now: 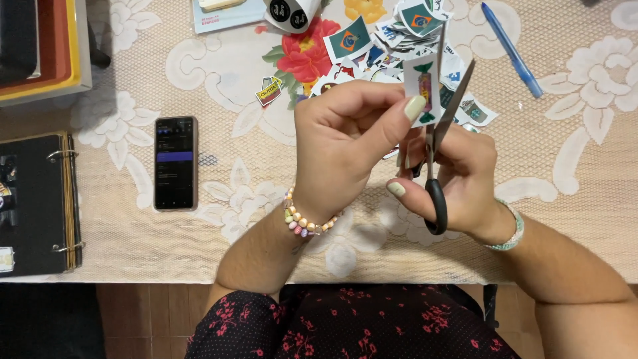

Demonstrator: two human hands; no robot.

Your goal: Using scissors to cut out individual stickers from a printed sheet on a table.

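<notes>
My left hand pinches a small white sticker cut-out with a green and pink picture, holding it upright above the table. My right hand grips black-handled scissors, whose blades are spread apart around the sticker's right edge. A beaded bracelet circles my left wrist and a pale green one my right. Behind the hands lies a heap of cut stickers on the lace tablecloth.
A dark phone lies left of my hands. A black ring-bound album sits at the left edge, with stacked books above it. A blue pen lies at the upper right, a loose sticker near a white roll.
</notes>
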